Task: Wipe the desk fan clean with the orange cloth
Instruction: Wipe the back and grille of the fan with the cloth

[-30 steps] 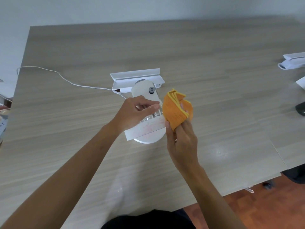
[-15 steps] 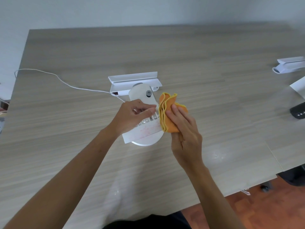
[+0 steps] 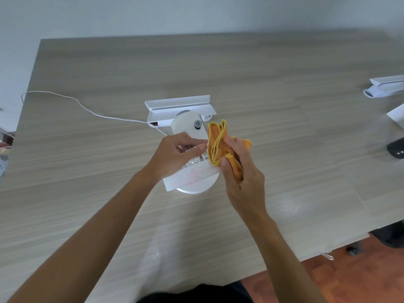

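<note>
- Reaching in from the near edge of the wooden desk (image 3: 91, 193), two bare forearms meet at the middle of the tabletop, above a dark garment at the bottom of the view.
- The right hand (image 3: 242, 171) grips the folded orange cloth (image 3: 216, 145), thumb curled over the near corner and fingers wrapped round the bunched far side; the cloth's layered edges stand up against the right side of the fan.
- The left hand (image 3: 175, 156) holds the white desk fan (image 3: 190, 169) from the left, fingers curled over its slatted head, with the fingertips just beside the cloth.
- The fan sits at the centre of the desk on a round white base, its flat rectangular head tilted toward the camera and faintly marked with red; a rounded body with a grey knob (image 3: 198, 124) rises behind the hands.
- Just behind the fan lies a white angled bracket (image 3: 179, 104), and a white cable (image 3: 72, 99) runs from that spot off the desk's left edge.
- Far right, near the desk's edge, rest a second white bracket-like object (image 3: 384, 86) and a dark device (image 3: 395, 148), both partly cut off.
</note>
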The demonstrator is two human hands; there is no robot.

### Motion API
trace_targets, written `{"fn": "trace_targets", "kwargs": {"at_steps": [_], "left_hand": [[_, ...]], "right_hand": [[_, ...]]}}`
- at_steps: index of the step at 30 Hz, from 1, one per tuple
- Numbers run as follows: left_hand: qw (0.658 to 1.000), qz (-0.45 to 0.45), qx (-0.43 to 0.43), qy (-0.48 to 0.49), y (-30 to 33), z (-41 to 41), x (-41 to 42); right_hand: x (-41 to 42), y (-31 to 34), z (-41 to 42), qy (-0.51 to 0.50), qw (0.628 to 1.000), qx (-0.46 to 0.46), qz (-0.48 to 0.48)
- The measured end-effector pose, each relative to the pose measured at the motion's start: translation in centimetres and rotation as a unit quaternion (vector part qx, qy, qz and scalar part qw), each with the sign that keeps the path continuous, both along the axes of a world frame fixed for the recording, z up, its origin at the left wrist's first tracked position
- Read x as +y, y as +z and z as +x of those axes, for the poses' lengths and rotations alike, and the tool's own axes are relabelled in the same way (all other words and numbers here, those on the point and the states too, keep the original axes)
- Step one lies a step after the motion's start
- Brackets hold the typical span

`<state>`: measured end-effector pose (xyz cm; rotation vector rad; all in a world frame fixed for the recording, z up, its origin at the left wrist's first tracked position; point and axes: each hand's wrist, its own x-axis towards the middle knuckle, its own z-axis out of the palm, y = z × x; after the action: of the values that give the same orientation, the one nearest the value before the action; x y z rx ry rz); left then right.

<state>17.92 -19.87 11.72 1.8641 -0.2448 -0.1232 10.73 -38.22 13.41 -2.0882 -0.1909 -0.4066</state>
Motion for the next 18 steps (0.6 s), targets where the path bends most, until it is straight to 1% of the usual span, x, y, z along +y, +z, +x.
{"fn": "trace_targets", "kwargs": {"at_steps": [3, 7, 10, 12, 14, 16, 18], "left_hand": [[1.0, 0.0, 0.002, 0.001, -0.1, 0.0, -0.3], [1.0, 0.012, 0.007, 0.005, -0.2, 0.2, -0.5], [1.0, 0.007, 0.004, 0.0, -0.1, 0.2, -0.5], [1.0, -0.003, 0.0, -0.005, 0.1, 0.1, -0.4], [1.0, -0.008, -0.003, -0.003, 0.1, 0.1, -0.3], [1.0, -0.01, 0.001, -0.002, 0.0, 0.1, -0.2], [1.0, -0.001, -0.001, -0.004, -0.1, 0.2, -0.2]], "right_hand": [[-1.2, 0.1, 0.5, 0.004, 0.998, -0.057, -0.021], [-1.2, -0.1, 0.7, -0.082, 0.993, -0.08, -0.012], [0.1, -0.5, 0.2, -0.126, 0.984, -0.119, -0.033], [0.8, -0.9, -0.3, -0.124, 0.98, -0.151, -0.044], [1.0, -1.2, -0.7, -0.098, 0.977, -0.181, -0.055], [0.7, -1.2, -0.6, -0.083, 0.978, -0.185, -0.055], [0.1, -1.0, -0.1, -0.11, 0.985, -0.133, -0.014]]}}
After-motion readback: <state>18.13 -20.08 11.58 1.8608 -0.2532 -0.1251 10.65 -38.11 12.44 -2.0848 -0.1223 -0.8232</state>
